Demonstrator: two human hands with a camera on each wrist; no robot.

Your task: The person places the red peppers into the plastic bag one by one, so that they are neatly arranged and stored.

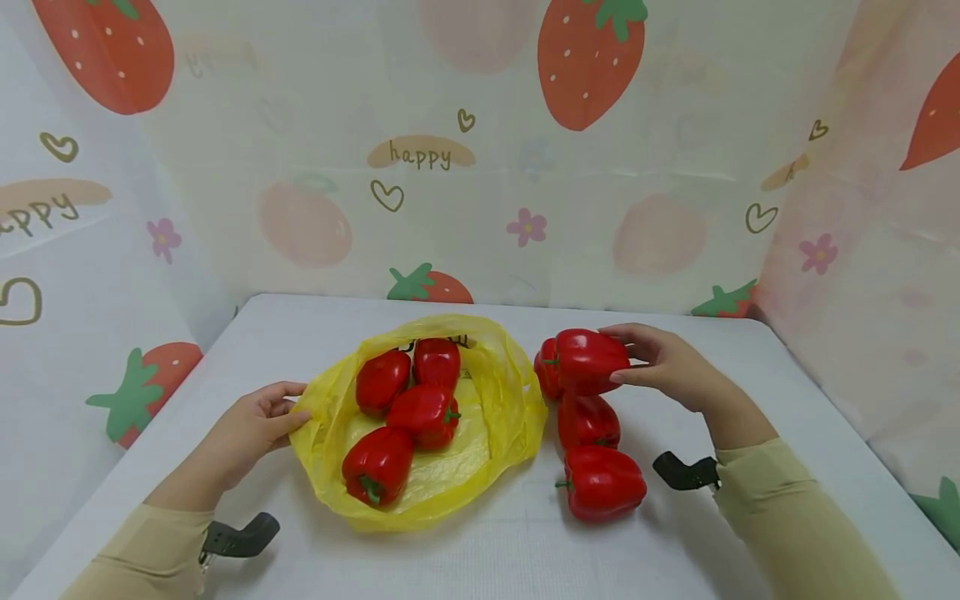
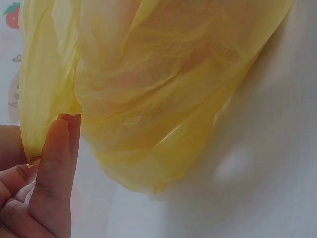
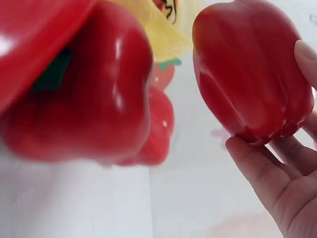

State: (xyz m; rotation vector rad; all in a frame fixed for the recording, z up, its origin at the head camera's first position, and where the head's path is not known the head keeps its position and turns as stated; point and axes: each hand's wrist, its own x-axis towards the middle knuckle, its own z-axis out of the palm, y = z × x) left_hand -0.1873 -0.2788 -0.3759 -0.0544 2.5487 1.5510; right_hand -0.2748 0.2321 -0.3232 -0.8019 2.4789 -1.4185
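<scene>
My left hand (image 1: 262,421) pinches the left rim of a yellow plastic bag (image 1: 480,492), and the left wrist view shows its thumb and fingers on the thin film. The bag's mouth gapes wide, with several red bell peppers (image 1: 378,465) lying inside. On the right, my right hand (image 1: 667,367) grips a red bell pepper (image 1: 596,360) by its bottom end, green stem toward the bag. In the right wrist view the fingers and thumb wrap that end of the held pepper (image 3: 252,69). It overlaps another pepper (image 1: 547,371) behind it.
Two more red peppers, a middle one (image 1: 592,423) and a nearer one (image 1: 603,483), lie on the white table (image 1: 480,567) right of the bag. Strawberry-printed cloth (image 1: 450,225) hangs behind and at both sides. Dark wrist mounts (image 1: 242,536) stick out from both sleeves.
</scene>
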